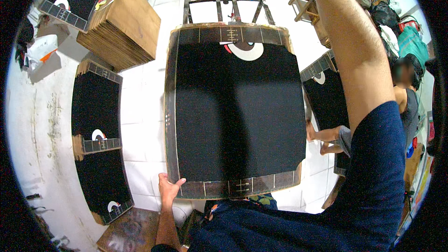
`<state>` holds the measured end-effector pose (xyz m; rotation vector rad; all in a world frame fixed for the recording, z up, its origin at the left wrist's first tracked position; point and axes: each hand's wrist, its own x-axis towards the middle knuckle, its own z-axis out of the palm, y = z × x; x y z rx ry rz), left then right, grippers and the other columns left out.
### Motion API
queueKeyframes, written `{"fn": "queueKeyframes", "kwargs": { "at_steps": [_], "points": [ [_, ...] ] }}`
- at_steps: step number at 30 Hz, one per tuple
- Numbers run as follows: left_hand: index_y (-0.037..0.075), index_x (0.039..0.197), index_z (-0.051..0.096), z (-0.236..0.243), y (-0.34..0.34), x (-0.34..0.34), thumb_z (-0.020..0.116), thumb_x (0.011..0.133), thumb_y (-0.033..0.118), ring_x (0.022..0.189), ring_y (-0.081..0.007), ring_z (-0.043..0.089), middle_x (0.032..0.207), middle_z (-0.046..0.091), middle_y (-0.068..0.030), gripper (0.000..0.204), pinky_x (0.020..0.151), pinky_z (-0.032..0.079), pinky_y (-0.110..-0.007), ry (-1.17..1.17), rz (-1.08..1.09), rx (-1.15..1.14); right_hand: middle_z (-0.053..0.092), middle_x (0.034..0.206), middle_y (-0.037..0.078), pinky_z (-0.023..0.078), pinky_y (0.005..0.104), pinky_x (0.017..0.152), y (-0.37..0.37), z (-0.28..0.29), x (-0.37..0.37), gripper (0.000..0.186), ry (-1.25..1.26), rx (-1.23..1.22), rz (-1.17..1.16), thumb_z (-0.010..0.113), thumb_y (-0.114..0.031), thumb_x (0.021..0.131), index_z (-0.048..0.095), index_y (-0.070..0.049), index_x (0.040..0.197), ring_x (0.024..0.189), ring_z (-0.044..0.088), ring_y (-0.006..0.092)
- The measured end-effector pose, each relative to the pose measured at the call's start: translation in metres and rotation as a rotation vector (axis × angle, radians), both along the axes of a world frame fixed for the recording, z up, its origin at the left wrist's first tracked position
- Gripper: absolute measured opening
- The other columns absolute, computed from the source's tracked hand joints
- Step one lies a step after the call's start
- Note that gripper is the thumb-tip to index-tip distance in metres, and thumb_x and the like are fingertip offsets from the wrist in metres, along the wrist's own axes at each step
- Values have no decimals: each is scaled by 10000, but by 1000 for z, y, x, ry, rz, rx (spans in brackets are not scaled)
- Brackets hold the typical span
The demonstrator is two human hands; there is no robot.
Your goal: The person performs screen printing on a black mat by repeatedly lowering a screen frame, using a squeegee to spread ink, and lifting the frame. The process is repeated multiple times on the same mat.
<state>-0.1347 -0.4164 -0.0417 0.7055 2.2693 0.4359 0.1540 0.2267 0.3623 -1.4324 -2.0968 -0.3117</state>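
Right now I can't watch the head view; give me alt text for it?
A board bearing a black cloth fills the centre, the left hand at its lower-left corner. The right arm extends past the top, hand unseen. Similar boards lie either side; a wooden stack stands upper left, another person right.

Left hand (169, 187) touches the near left corner of a dark board (265, 184) — black cloth (233, 121) lies on it, a white curved print (247, 54) at its far end; right arm (361, 46) stretches beyond the top edge; a board stack (133, 23) stands far left.
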Motion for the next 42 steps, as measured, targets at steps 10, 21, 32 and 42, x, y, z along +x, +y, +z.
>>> {"fn": "queueKeyframes", "kwargs": {
  "at_steps": [10, 21, 32, 42],
  "points": [
    [-6, 1581, 360, 106, 306, 62, 807, 900, 405, 1396, -408, 524, 1579, 458, -250, 912, 1160, 428, -528, -170, -305, 792, 729, 802, 90, 532, 463, 729, -47, -122, 26, 706, -20, 318, 156, 705, -828, 739, 771, -138, 876, 804, 721, 294],
    [-61, 1525, 413, 31, 403, 144, 484, 948, 792, 1443, -365, 455, 1570, 442, -245, 1032, 1183, 393, -541, -1250, 1052, 484, 687, 1052, 103, 443, 506, 1010, -154, -352, 41, 494, -111, -104, 135, 710, -580, 893, 732, -123, 1077, 1072, 633, 305],
    [-39, 1611, 272, -33, 388, 122, 831, 717, 679, 1537, -377, 331, 1632, 373, -254, 1276, 1278, 245, -524, 499, -531, 660, 759, 983, 57, 484, 478, 862, -87, -333, 32, 356, -356, -677, 174, 850, -353, 828, 716, -175, 1106, 1025, 711, 277],
    [-68, 1589, 300, -37, 390, 125, 827, 752, 659, 1536, -353, 342, 1605, 405, -256, 1228, 1267, 264, -527, 551, -529, 601, 759, 978, 79, 477, 485, 806, -7, -356, 13, 331, -259, -471, 208, 866, -335, 789, 688, -136, 984, 987, 709, 302]
  ]
}}
